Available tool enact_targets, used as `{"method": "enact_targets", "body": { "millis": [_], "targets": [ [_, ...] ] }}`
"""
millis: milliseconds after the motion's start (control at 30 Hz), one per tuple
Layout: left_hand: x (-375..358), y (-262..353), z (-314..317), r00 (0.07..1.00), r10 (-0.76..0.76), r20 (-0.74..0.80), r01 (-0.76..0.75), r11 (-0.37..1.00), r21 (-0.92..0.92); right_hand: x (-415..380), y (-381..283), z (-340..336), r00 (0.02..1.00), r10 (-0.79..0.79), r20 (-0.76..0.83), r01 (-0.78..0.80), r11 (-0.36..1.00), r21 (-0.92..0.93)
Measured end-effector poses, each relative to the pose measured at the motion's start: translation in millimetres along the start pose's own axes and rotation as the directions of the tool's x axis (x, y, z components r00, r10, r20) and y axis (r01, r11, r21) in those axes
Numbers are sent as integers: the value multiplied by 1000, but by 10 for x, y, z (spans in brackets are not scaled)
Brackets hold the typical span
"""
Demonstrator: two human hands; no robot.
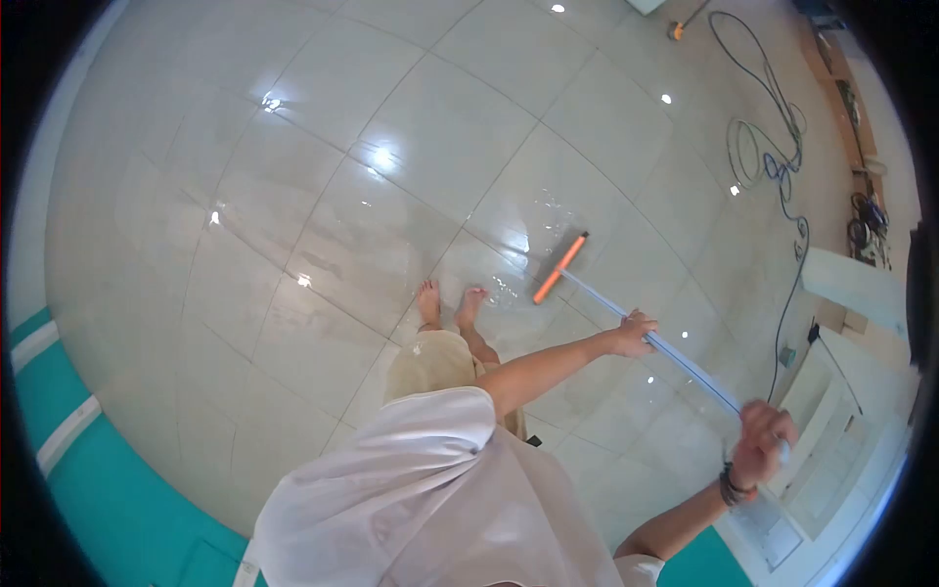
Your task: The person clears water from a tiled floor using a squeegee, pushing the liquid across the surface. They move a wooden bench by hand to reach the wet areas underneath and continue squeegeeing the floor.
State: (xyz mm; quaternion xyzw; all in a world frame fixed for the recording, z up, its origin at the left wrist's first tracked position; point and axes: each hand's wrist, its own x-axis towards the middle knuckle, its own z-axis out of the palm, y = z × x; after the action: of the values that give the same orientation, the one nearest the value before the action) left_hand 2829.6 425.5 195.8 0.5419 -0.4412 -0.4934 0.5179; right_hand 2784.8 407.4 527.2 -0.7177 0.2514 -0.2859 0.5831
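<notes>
Orange-headed squeegee [561, 267] is resting on wet-looking floor [411, 108], inside its right edge; left hand [631, 334] gripping mid-shaft, right hand [766, 437] closing round top end. Probably light, stiff, slippery; best held there.

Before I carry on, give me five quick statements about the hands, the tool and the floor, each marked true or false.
1. The left hand holds the pole. True.
2. The right hand is nearer than the left to the orange head. False: the left is nearer, and the right is by the pole's other end.
3. The person's feet are in shoes. False: they are bare.
4. A looped hose or cable lies on the tiled floor, toward the right side of the picture. True.
5. The wristbands are on the left wrist. False: they are on the right wrist.
</notes>
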Motion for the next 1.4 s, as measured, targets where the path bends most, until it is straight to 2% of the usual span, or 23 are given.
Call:
{"method": "enact_targets", "body": {
  "millis": [133, 200, 367, 467, 500, 567, 600, 633, 667, 700, 767, 800, 833, 867, 933, 967, 1000, 1033, 1100, 1200, 1233, 1300, 1400],
  "targets": [
    [-171, 56, 203, 998, -13, 56, 15, 1000, -27, -197, -38, 236, 998, -52, 33, 53, 999, -11],
    [-361, 425, 119, 977, 164, -136, -160, 986, 43, -254, -294, 129, 988, -143, -51, 146, 988, 58],
    [-402, 775, -653, 857, 453, -244, -424, 891, 164, -79, -396, -144, 938, -348, -1, 331, 890, 313],
    [-362, 808, -1384, 786, 425, -448, -278, 891, 358, 209, 94, -282, 926, -378, -10, 342, 826, 448],
    [-336, 747, -1673, 779, 376, -502, -146, 888, 437, 297, 419, -161, 930, -306, -205, 366, 833, 414],
    [-336, 407, -2338, 739, 395, -546, -17, 821, 571, 629, 1081, 197, 970, -243, -23, 214, 802, 558],
    [-371, 91, -2711, 748, 319, -582, 106, 808, 580, 729, 1345, 470, 991, -131, 19, 107, 878, 466],
    [-438, -364, -3065, 648, 485, -587, 191, 642, 742, 843, 1751, 711, 983, -109, 151, 12, 845, 534],
    [-539, -491, -3381, 716, 317, -622, 411, 528, 743, 878, 2043, 1013, 989, -22, 145, -48, 888, 458],
    [-603, -824, -3620, 663, 267, -700, 555, 452, 698, 904, 2241, 1305, 980, 51, 194, -152, 820, 552],
    [-681, -1103, -3812, 622, 219, -752, 707, 256, 659, 1020, 2613, 1554, 978, -26, 207, -106, 791, 602],
    [-566, -1258, -3830, 616, 212, -759, 714, 256, 651, 1085, 2703, 1561, 957, -99, 272, -65, 842, 536],
    [-506, -1427, -3829, 693, 136, -708, 601, 434, 671, 1086, 2766, 1536, 925, -154, 347, -29, 883, 468],
    [-461, -1488, -3802, 765, 76, -640, 476, 602, 641, 1113, 2824, 1330, 946, -100, 310, -60, 881, 469],
    [-91, -1571, -3519, 924, -23, -381, 302, 652, 695, 1164, 2830, 696, 974, -21, 225, -83, 894, 441],
    [176, -1259, -3199, 949, 14, -315, 169, 820, 547, 1206, 2752, 345, 984, -15, 180, -62, 906, 418],
    [464, -1312, -2859, 935, 148, -321, 63, 825, 562, 1263, 2649, -45, 993, -16, 114, -28, 927, 374],
    [799, -1315, -2422, 910, 183, -372, 84, 799, 596, 1353, 2405, -439, 998, 60, 17, -62, 919, 390],
    [1333, -806, -1706, 963, -78, -258, 169, 920, 352, 1392, 2154, -1155, 994, -36, -101, 76, 903, 423],
    [1925, -562, -602, 982, -39, -184, 86, 963, 257, 1358, 1373, -1843, 982, 76, -175, -9, 934, 357],
    [1988, -298, -346, 967, 140, -214, -65, 944, 322, 1341, 1136, -1949, 982, 83, -170, -27, 950, 310],
    [2068, 35, 48, 997, -35, -70, 50, 971, 232, 1264, 785, -2092, 978, 94, -188, -45, 968, 248],
    [2160, 299, 590, 998, -67, 14, 64, 989, 131, 1158, 449, -2158, 963, 78, -256, -31, 982, 185]
  ]
}}
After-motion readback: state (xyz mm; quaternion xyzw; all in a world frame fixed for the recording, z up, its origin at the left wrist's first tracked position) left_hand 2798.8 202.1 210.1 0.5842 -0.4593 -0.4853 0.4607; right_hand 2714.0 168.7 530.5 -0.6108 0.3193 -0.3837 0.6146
